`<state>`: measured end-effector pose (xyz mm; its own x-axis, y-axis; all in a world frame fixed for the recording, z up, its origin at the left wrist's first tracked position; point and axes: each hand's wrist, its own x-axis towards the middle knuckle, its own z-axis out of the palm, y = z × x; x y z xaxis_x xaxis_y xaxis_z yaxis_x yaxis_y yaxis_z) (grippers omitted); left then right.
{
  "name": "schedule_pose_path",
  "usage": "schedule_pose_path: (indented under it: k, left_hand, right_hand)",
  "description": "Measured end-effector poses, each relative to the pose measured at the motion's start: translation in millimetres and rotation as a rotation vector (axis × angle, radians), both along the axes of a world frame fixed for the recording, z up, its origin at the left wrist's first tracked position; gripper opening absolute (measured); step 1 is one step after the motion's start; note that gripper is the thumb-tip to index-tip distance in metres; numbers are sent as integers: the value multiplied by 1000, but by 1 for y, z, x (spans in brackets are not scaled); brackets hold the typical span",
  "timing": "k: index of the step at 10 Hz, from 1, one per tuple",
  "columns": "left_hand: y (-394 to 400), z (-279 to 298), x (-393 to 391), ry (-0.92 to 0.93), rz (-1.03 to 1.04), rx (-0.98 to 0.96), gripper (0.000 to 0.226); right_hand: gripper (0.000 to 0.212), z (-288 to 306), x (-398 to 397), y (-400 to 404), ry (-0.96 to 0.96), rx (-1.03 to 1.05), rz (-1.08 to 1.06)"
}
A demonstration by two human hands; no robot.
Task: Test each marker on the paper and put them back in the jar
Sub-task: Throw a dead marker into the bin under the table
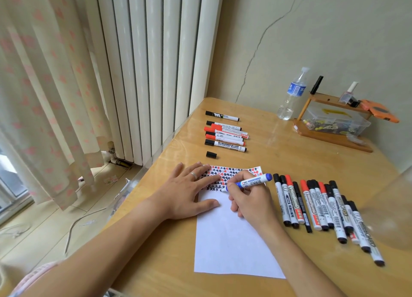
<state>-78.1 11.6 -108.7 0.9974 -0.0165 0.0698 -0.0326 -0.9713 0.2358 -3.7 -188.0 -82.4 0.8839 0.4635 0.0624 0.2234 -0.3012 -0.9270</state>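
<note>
A white sheet of paper (231,241) lies on the wooden table, its far end covered with red and black marks. My left hand (189,192) lies flat on the paper's upper left part, fingers straight. My right hand (247,198) grips a blue marker (252,182) with its tip touching the paper just below the marks. A loose black cap (211,155) lies beyond the paper. Several capped markers (225,134) lie in a group at the far side. Another row of several markers (323,207) lies right of the paper. A clear jar (394,209) is blurred at the right edge.
At the back right stand a water bottle (292,96) and a wooden rack (334,127) holding a clear plastic box and small items. A radiator (156,62) and a curtain (44,85) are left of the table, whose left edge runs close to my left arm.
</note>
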Motion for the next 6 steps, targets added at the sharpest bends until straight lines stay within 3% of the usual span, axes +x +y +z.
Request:
schedule_pose_path:
  k: [6]
  left_hand:
    - [-1, 0, 0, -11, 0, -4, 74]
  right_hand:
    - [17, -1, 1, -1, 17, 23, 1]
